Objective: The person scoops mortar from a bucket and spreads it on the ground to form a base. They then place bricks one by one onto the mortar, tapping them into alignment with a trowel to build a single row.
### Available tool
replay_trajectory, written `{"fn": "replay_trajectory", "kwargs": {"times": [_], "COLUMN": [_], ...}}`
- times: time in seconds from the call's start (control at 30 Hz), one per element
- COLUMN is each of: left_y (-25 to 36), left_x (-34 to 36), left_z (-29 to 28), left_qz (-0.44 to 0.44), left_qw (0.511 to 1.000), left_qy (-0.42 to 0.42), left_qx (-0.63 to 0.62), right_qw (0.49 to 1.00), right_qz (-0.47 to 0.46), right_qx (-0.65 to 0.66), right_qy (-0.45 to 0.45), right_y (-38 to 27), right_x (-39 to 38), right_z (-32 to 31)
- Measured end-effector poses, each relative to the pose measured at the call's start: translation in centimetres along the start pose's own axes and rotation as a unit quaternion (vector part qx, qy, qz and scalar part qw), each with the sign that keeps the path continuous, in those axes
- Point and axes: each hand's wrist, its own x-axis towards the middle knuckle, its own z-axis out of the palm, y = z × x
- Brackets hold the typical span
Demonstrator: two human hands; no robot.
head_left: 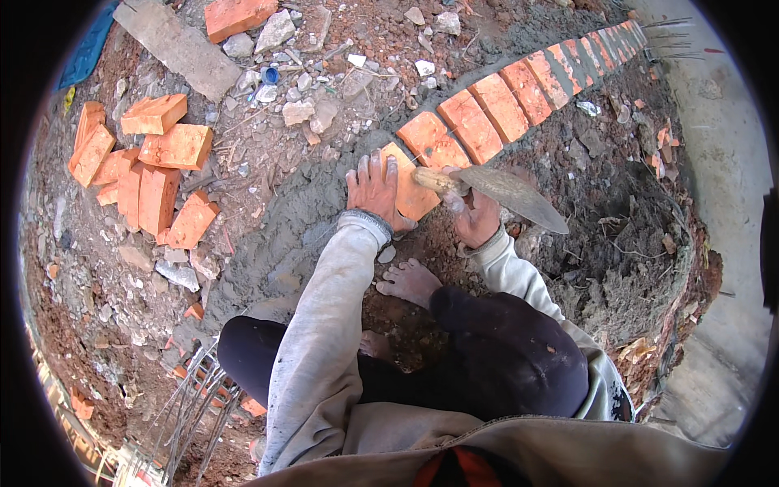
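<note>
My left hand (373, 191) lies spread against the left side of an orange brick (415, 193), its thumb by the near end. The brick sits at the near left end of a curving row of bricks (471, 126) bedded in grey mortar. My right hand (477, 217) is closed around a trowel (513, 195). The trowel's wooden handle points left, with its butt over the brick, and its mortar-stained blade points right. From the touched brick, wet mortar (280, 235) spreads down and left. A thin string line crosses near the brick tops.
Loose bricks (150, 174) are piled at the left. A flat board (178, 49) and rubble lie at the far left. Bent metal rods (199, 390) stand at the lower left. A concrete surface (714, 203) borders the right side. My bare foot (408, 282) is close below the brick.
</note>
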Motion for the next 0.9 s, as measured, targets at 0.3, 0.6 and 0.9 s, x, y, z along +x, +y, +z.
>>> {"fn": "replay_trajectory", "kwargs": {"times": [0.3, 0.6, 0.9], "left_y": [0.6, 0.5, -1.6], "left_x": [0.1, 0.0, 0.5], "left_z": [0.2, 0.3, 0.8], "left_qz": [-0.018, -0.015, -0.005], "left_qw": [1.0, 1.0, 0.999], "left_qy": [-0.003, 0.006, 0.007], "left_qx": [-0.008, -0.009, -0.033], "right_qw": [0.998, 0.996, 0.999], "right_qz": [0.036, 0.053, 0.038], "right_qx": [-0.048, -0.068, 0.026], "right_qy": [-0.011, -0.024, 0.028], "right_y": [-0.2, -0.5, -2.7], "right_x": [-0.4, -0.1, 1.6], "right_z": [-0.1, -0.7, -1.2]}}
